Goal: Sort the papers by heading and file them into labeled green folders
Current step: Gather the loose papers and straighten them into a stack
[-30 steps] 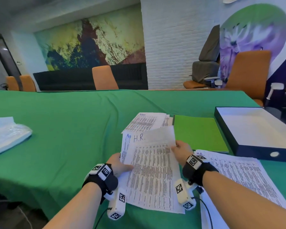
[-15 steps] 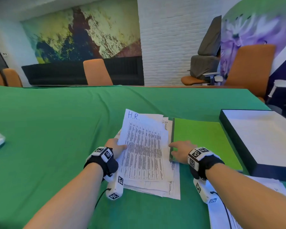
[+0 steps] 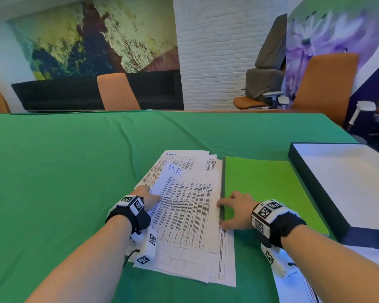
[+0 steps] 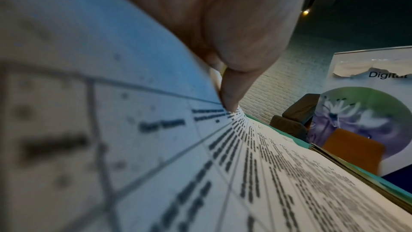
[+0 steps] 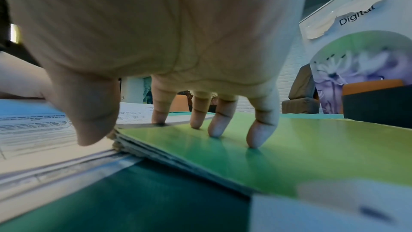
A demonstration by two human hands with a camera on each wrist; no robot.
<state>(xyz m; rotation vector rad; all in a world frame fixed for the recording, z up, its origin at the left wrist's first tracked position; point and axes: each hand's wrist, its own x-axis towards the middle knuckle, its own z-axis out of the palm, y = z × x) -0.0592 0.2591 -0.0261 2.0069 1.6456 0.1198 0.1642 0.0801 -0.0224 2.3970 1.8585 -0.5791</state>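
A sheet headed "H.R." [image 3: 184,206] lies on top of a fanned pile of printed papers [image 3: 222,259] on the green tablecloth. A sheet headed "Admin" [image 3: 184,157] shows beneath it at the far end. My left hand [image 3: 154,196] pinches the H.R. sheet's left edge, with the thumb [image 4: 229,101] on top and the paper [image 4: 133,130] curling up beside it. Just right of the pile lies a stack of green folders [image 3: 265,189]. My right hand [image 3: 230,212] rests on its left edge. Its straight fingertips [image 5: 254,140] touch the top cover [image 5: 312,156] and the thumb [image 5: 93,130] sits against the stack's side.
A shallow dark box [image 3: 311,184] with a white inside lies right of the folders. More printed sheets [image 3: 298,287] lie under my right forearm. Orange chairs [image 3: 117,92] [image 3: 324,84] stand beyond the table's far edge.
Both hands held the H.R. sheet raised a second ago. It now lies flat on the pile. My right hand let go of it and moved right onto the folder stack's edge.
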